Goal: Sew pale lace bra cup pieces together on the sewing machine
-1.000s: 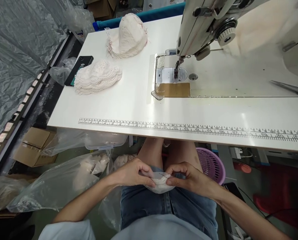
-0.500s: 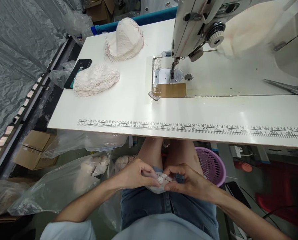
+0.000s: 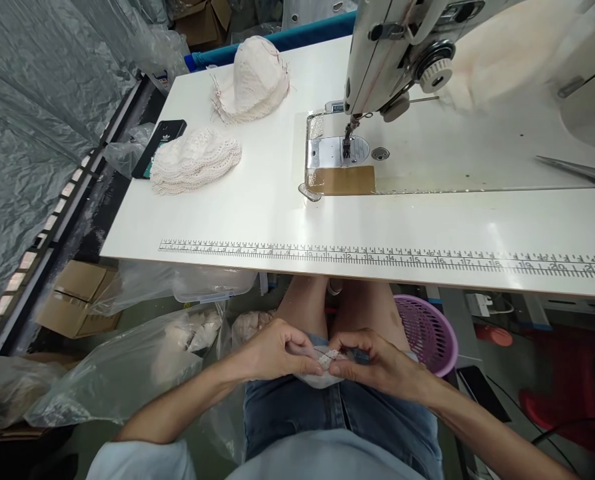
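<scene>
The person sits with both hands low over the lap. The left hand (image 3: 272,350) and the right hand (image 3: 377,363) each pinch an end of a small lace strip (image 3: 326,360) between thumb and fingertips. This looks like close fingertip work, which calls for a light, steady grip. On the white table (image 3: 277,213) are the sewing machine (image 3: 402,40), two lace stacks (image 3: 194,160), a phone (image 3: 160,137) and scissors (image 3: 577,170). Below it are a purple basket (image 3: 424,327) and plastic bags (image 3: 127,367).

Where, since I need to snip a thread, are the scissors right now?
In the head view the scissors lie at the far right edge, on the bed of the sewing machine, well to the right of the needle.
</scene>
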`<action>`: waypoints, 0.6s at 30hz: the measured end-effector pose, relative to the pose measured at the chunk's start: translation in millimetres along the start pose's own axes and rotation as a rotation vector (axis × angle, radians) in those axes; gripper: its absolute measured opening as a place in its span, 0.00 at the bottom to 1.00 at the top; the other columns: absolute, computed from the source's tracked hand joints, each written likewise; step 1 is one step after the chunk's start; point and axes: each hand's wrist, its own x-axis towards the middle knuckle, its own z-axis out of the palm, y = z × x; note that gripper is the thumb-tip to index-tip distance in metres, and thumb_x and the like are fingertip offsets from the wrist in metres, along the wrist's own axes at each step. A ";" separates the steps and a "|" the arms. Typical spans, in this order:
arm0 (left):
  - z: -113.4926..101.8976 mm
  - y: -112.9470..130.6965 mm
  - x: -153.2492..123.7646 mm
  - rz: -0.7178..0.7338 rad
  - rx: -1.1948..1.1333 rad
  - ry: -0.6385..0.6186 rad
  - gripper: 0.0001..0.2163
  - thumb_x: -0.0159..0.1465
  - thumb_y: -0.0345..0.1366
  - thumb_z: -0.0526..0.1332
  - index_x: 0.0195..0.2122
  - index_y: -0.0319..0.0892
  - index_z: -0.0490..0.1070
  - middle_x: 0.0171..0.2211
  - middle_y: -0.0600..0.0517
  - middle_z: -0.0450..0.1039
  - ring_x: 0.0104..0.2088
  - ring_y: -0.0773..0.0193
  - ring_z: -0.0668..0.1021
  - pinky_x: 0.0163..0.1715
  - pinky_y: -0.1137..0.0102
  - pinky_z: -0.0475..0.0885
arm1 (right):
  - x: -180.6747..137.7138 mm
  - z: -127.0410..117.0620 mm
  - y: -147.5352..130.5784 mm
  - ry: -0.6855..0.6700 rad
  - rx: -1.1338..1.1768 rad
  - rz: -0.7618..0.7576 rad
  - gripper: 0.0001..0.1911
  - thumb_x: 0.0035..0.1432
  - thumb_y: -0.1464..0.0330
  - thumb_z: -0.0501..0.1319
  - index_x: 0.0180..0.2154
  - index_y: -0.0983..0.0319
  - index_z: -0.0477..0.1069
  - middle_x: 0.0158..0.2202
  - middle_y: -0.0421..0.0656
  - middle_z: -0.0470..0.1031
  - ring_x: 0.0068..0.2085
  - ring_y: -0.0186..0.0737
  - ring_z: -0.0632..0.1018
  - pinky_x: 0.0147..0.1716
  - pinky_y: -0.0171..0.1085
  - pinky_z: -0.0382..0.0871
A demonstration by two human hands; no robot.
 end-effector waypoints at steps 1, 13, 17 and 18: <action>0.4 -0.3 0.1 0.007 0.004 0.004 0.12 0.51 0.42 0.67 0.28 0.36 0.79 0.18 0.55 0.70 0.19 0.73 0.63 0.19 0.78 0.54 | 0.3 0.5 -0.2 0.003 0.008 0.002 0.18 0.55 0.54 0.59 0.30 0.63 0.71 0.23 0.37 0.65 0.27 0.32 0.64 0.26 0.31 0.57; -3.2 -3.5 -1.5 -0.028 -0.038 -0.069 0.17 0.51 0.48 0.66 0.28 0.35 0.76 0.18 0.57 0.62 0.20 0.74 0.59 0.19 0.76 0.50 | 0.9 0.7 -1.5 -0.013 0.048 -0.009 0.20 0.56 0.52 0.58 0.30 0.63 0.74 0.24 0.39 0.68 0.27 0.34 0.66 0.27 0.32 0.59; -7.6 11.8 -2.3 -0.063 0.040 -0.111 0.26 0.48 0.48 0.68 0.44 0.39 0.73 0.21 0.57 0.68 0.20 0.73 0.62 0.19 0.77 0.51 | 2.6 2.4 -10.0 0.012 -0.013 -0.019 0.22 0.56 0.51 0.56 0.28 0.63 0.74 0.23 0.39 0.69 0.27 0.34 0.67 0.26 0.31 0.59; -7.9 15.5 -1.7 -0.062 0.048 -0.121 0.26 0.48 0.48 0.68 0.45 0.39 0.73 0.21 0.56 0.69 0.20 0.73 0.62 0.19 0.78 0.52 | 2.5 2.3 -12.2 0.015 -0.037 -0.023 0.23 0.57 0.51 0.56 0.28 0.63 0.74 0.23 0.40 0.69 0.27 0.34 0.67 0.26 0.31 0.59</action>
